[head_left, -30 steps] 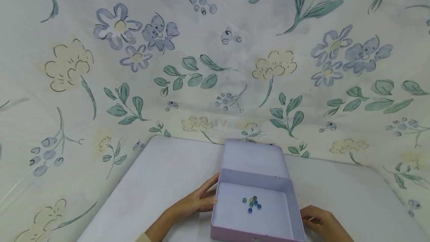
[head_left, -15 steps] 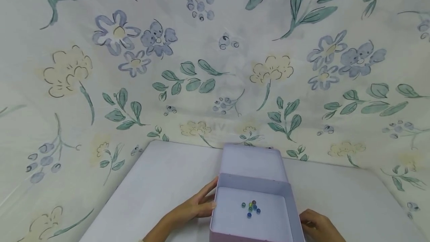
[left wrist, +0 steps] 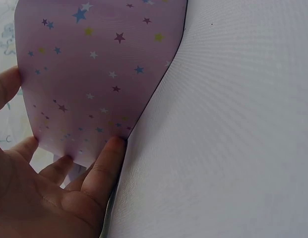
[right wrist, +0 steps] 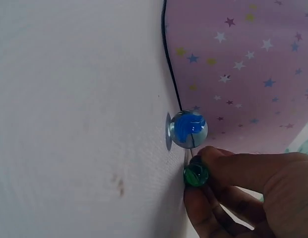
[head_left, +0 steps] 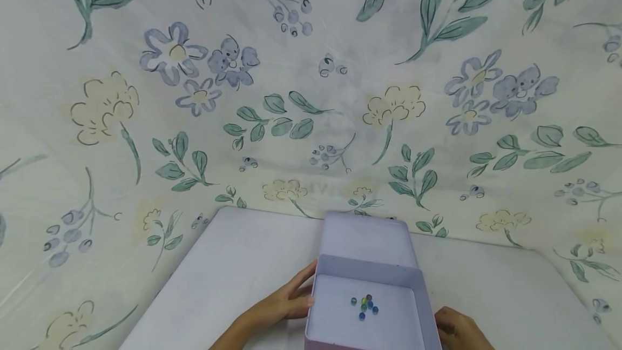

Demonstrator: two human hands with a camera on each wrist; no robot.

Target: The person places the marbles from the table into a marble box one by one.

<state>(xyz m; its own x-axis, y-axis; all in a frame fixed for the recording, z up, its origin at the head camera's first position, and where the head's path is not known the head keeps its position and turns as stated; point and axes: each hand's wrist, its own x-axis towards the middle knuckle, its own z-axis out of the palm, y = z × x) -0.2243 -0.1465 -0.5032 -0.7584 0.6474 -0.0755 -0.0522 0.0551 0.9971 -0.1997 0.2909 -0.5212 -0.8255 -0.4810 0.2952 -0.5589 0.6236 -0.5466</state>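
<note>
Glass marbles [head_left: 364, 307] already in the box [head_left: 366, 268], lower centre, right hand [head_left: 459, 329] pinches green marble [right wrist: 196, 175] (blue marble [right wrist: 190, 130] seemingly left to go), left hand [head_left: 276, 307] spread alongside.

head view: box [head_left: 369, 267] cut off at bottom edge, marbles [head_left: 364, 307] inside too small to read swirls. green marble [right wrist: 196, 175] in right hand [head_left: 460, 328] hidden there.

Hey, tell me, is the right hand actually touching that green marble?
Touching. The right wrist view shows it: the right hand pinches the green marble, with no gap between them.
</note>
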